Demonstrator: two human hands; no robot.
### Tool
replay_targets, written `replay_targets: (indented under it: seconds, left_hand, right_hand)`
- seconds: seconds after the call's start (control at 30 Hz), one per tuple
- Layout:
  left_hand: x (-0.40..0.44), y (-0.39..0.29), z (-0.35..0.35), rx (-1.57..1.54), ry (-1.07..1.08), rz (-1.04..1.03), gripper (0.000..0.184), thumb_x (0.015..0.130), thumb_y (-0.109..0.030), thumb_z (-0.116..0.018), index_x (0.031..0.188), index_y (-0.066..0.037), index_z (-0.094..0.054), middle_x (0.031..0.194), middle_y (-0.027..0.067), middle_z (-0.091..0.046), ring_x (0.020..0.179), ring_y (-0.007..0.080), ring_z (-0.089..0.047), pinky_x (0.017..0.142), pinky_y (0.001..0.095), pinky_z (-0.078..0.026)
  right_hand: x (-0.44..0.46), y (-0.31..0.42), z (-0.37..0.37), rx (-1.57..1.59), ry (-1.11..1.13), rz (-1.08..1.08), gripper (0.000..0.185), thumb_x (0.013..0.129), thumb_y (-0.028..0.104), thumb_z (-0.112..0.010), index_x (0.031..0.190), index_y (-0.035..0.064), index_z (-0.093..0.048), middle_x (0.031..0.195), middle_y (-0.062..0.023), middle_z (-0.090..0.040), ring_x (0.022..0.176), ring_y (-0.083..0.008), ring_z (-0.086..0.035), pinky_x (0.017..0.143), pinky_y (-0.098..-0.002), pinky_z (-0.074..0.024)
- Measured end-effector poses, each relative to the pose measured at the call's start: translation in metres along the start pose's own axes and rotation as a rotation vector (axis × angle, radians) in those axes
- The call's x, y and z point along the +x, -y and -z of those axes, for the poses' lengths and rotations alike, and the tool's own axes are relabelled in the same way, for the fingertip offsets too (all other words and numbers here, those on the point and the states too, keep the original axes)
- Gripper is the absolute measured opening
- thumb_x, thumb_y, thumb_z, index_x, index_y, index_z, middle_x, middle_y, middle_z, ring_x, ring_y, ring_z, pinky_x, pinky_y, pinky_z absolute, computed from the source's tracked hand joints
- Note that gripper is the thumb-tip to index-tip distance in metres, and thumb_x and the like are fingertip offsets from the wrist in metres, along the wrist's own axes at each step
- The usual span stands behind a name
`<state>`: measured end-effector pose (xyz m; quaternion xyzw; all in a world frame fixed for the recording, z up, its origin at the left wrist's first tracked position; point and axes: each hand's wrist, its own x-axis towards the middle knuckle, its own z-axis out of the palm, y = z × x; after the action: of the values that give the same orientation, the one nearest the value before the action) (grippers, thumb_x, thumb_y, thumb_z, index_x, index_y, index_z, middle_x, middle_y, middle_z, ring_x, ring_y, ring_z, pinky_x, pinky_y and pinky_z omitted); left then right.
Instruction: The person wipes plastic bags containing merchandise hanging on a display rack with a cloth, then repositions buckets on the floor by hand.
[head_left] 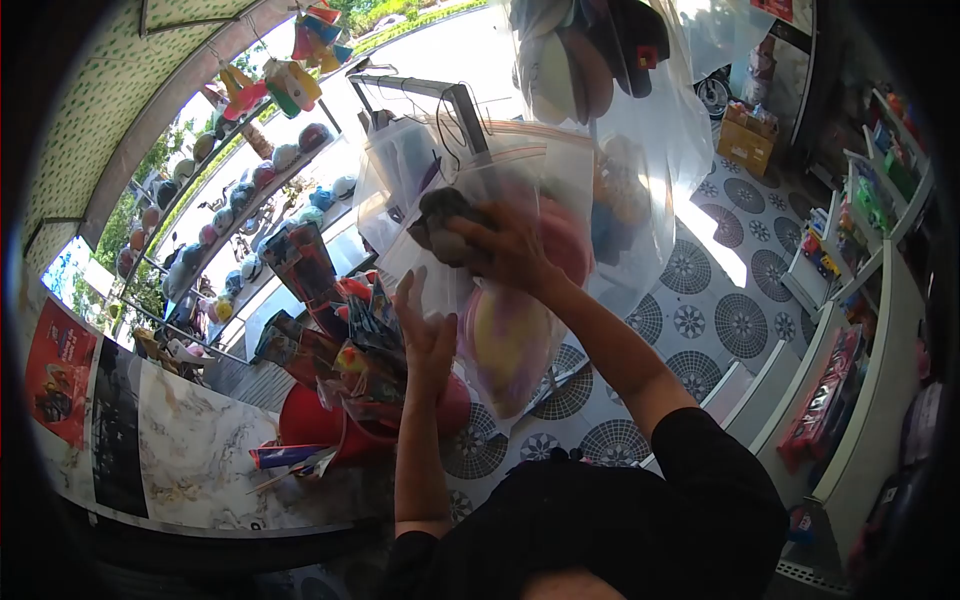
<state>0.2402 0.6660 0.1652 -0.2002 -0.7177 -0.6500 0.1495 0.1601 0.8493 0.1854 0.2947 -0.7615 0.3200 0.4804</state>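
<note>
In the middle of the head view, my right hand (505,245) is closed around a bunched dark grey cloth (445,228). The cloth is up against the clear plastic bags (555,150), which hang from a metal rack (465,115). Pink and yellow items (503,345), possibly hats, show through the plastic below that hand. Lower and to the left, my left hand (428,330) is raised beside the bags with its fingers apart. It appears to touch the plastic edge, though the contact is hard to make out.
A red tub (330,420) full of packaged goods stands left of my left forearm. Helmets (285,157) line racks on the left, and bagged caps (570,75) hang above. Shelves of toys (870,205) run along the right. A cardboard box (746,140) sits on the patterned floor.
</note>
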Motion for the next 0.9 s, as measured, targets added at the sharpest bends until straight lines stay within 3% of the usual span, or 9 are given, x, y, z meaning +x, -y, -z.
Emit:
replay_targets:
  seconds: [0.07, 0.37, 0.43, 0.47, 0.57, 0.67, 0.73, 0.83, 0.9]
  left_hand:
    - [-0.002, -0.004, 0.01, -0.131, 0.018, 0.115, 0.079, 0.08, 0.006, -0.058, 0.145, -0.013, -0.017, 0.139, 0.0178, -0.038, 0.092, 0.0172, -0.056, 0.073, 0.0246, -0.049]
    - [-0.087, 0.133, -0.014, 0.045, -0.093, 0.263, 0.112, 0.064, -0.023, -0.086, 0.141, 0.005, -0.01, 0.134, 0.0227, -0.04, 0.119, 0.0321, -0.046, 0.099, 0.0388, -0.039]
    - [-0.077, 0.131, -0.018, 0.07, -0.188, 0.293, 0.109, 0.065, -0.022, -0.085, 0.139, 0.007, -0.012, 0.131, 0.0226, -0.042, 0.119, 0.03, -0.046, 0.099, 0.0377, -0.038]
    - [-0.074, 0.157, -0.013, 0.012, -0.247, 0.224, 0.091, 0.067, -0.019, -0.084, 0.133, 0.007, -0.027, 0.121, 0.0194, -0.052, 0.11, 0.026, -0.053, 0.093, 0.0358, -0.044]
    - [-0.062, 0.157, 0.004, -0.198, -0.116, 0.336, 0.073, 0.069, -0.015, -0.082, 0.126, 0.004, -0.04, 0.11, 0.0143, -0.059, 0.097, 0.0216, -0.06, 0.082, 0.0323, -0.05]
    - [-0.065, 0.137, 0.0, -0.229, -0.101, 0.365, 0.056, 0.074, -0.012, -0.077, 0.12, 0.002, -0.048, 0.105, 0.01, -0.061, 0.09, 0.017, -0.061, 0.076, 0.0281, -0.051]
    - [-0.07, 0.138, -0.004, -0.268, -0.039, 0.423, 0.05, 0.077, -0.012, -0.074, 0.119, 0.002, -0.049, 0.105, 0.0088, -0.061, 0.091, 0.016, -0.06, 0.077, 0.0277, -0.05]
    - [-0.078, 0.136, -0.016, -0.335, 0.044, 0.457, 0.04, 0.082, -0.013, -0.07, 0.116, 0.001, -0.053, 0.104, 0.0064, -0.062, 0.091, 0.0141, -0.06, 0.077, 0.0271, -0.049]
    - [-0.081, 0.127, -0.021, -0.335, 0.042, 0.444, 0.035, 0.084, -0.013, -0.068, 0.114, 0.0, -0.056, 0.103, 0.0049, -0.062, 0.09, 0.0128, -0.06, 0.078, 0.0268, -0.049]
  right_hand:
    - [0.001, -0.033, 0.005, -0.054, -0.074, -0.184, 0.051, 0.066, 0.015, -0.074, 0.115, 0.0178, -0.061, 0.102, -0.0117, -0.056, 0.089, -0.0313, -0.059, 0.074, -0.0399, -0.0497]
    - [-0.165, 0.027, -0.024, 0.081, -0.089, -0.775, 0.043, 0.07, 0.012, -0.065, 0.112, 0.0068, -0.059, 0.097, -0.0153, -0.059, 0.091, -0.0349, -0.06, 0.08, -0.0397, -0.0473]
    - [-0.219, 0.045, -0.03, 0.106, 0.102, -0.876, 0.046, 0.07, 0.016, -0.067, 0.115, 0.0083, -0.059, 0.099, -0.0164, -0.06, 0.093, -0.0366, -0.06, 0.081, -0.0412, -0.0476]
    - [-0.243, 0.049, -0.029, 0.11, 0.25, -0.888, 0.048, 0.07, 0.019, -0.068, 0.117, 0.01, -0.059, 0.102, -0.0171, -0.059, 0.094, -0.0381, -0.06, 0.081, -0.0431, -0.0481]
    - [-0.269, 0.047, -0.023, 0.072, 0.129, -0.872, 0.048, 0.07, 0.02, -0.07, 0.115, 0.006, -0.06, 0.1, -0.0171, -0.06, 0.093, -0.0375, -0.061, 0.08, -0.0431, -0.048]
    - [-0.185, 0.043, 0.015, 0.055, -0.281, -0.883, 0.032, 0.076, 0.013, -0.067, 0.105, 0.0014, -0.061, 0.108, -0.0167, -0.054, 0.1, -0.0326, -0.056, 0.087, -0.0385, -0.0442]
    - [-0.167, 0.019, 0.027, -0.082, -0.275, -0.772, 0.036, 0.079, 0.011, -0.066, 0.112, 0.0, -0.057, 0.117, -0.0155, -0.054, 0.101, -0.0304, -0.057, 0.087, -0.036, -0.0449]
    - [-0.169, 0.016, 0.021, 0.129, -0.302, -0.988, 0.037, 0.076, 0.015, -0.067, 0.11, 0.0034, -0.058, 0.113, -0.0157, -0.057, 0.099, -0.0336, -0.059, 0.084, -0.039, -0.0466]
    - [-0.179, 0.047, 0.008, -0.015, -0.244, -0.783, 0.043, 0.071, 0.014, -0.069, 0.111, 0.0057, -0.057, 0.11, -0.0164, -0.059, 0.095, -0.0366, -0.061, 0.082, -0.039, -0.0482]
